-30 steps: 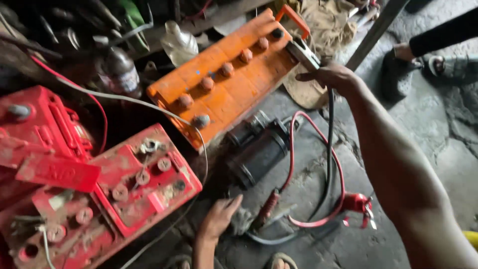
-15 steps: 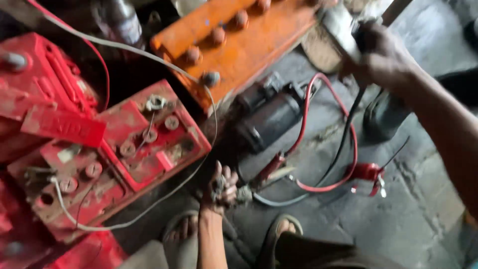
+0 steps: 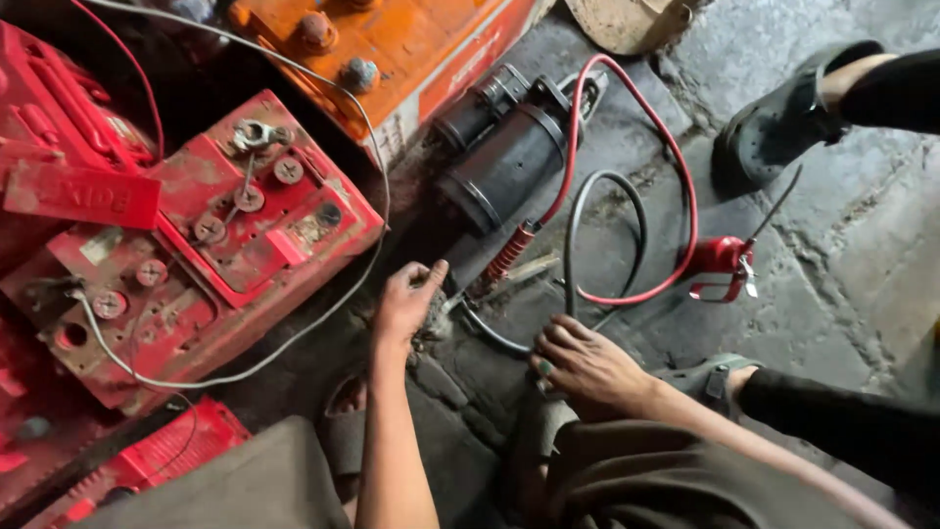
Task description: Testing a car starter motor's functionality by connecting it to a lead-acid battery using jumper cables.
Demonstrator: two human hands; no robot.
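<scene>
My left hand (image 3: 406, 299) is low over the dirty floor with its fingers curled down. It is beside a red-handled cable clamp (image 3: 506, 257) and a small grimy metal piece (image 3: 432, 326); what it grips is hidden. My right hand (image 3: 587, 367) rests with fingers stretched out where a grey cable (image 3: 573, 245) passes my knee. A black starter motor (image 3: 504, 162) lies just beyond both hands. A red cable (image 3: 676, 186) loops from it to a second red clamp (image 3: 723, 260).
Worn red batteries (image 3: 225, 235) with a thin white wire (image 3: 294, 338) fill the left. An orange battery (image 3: 411, 49) lies at the top. Another person's black shoe (image 3: 783, 127) and sandalled foot (image 3: 707, 377) stand on the cracked concrete at the right.
My right hand has dropped from the top right, by the orange battery, down to my knee. The view has moved closer and lower. My left hand has stayed by the clamp.
</scene>
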